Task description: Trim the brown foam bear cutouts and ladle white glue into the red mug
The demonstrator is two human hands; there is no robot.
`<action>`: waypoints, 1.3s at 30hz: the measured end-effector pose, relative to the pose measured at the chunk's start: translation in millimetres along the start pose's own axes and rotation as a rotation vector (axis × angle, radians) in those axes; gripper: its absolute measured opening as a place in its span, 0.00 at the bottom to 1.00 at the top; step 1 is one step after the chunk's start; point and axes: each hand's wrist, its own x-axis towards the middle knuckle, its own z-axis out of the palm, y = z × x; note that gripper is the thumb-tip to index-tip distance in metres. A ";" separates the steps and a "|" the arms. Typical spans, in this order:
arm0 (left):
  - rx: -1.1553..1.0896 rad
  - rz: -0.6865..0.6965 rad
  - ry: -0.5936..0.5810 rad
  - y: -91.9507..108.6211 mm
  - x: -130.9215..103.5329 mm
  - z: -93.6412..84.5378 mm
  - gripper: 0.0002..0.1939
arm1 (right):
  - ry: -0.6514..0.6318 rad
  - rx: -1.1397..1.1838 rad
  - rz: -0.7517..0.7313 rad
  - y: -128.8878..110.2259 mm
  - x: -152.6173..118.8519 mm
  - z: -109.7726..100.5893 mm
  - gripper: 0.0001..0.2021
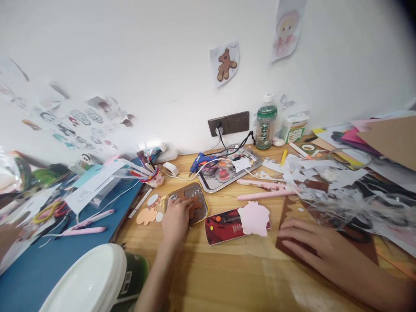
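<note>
My left hand (177, 217) reaches over a small dark tray (203, 213), its fingers bent and closed at a brown cut-out piece (196, 204). The fingertips are partly hidden, and part of the piece lies under them. Flat on a brown sheet (287, 212) at the right, my right hand (308, 242) has its fingers stretched out and holds nothing. Between the hands a pink scalloped cut-out (255, 219) rests on a red card-like box (222, 226). Left of the tray lie an orange-tan cut-out (147, 216) and several small pale pieces.
A blue glue gun (198, 164) leans at a metal tray (211, 187) of small parts, its cord near the socket (228, 123). A white-lidded tub (87, 277) stands front left. Paper scraps (305, 171) pile up at the right, near a green bottle (265, 123).
</note>
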 end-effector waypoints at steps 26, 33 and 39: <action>-1.449 -0.415 -0.412 144.2 -13.8 -26.8 0.07 | 0.063 0.665 0.212 -31.9 22.5 -37.5 0.11; -0.911 0.513 0.014 165.9 -46.8 -0.9 0.09 | -0.004 1.337 0.399 -14.5 -5.9 -10.1 0.16; -0.766 0.853 0.092 169.5 -50.9 8.9 0.17 | -0.033 1.512 0.440 -9.6 -27.9 -10.6 0.14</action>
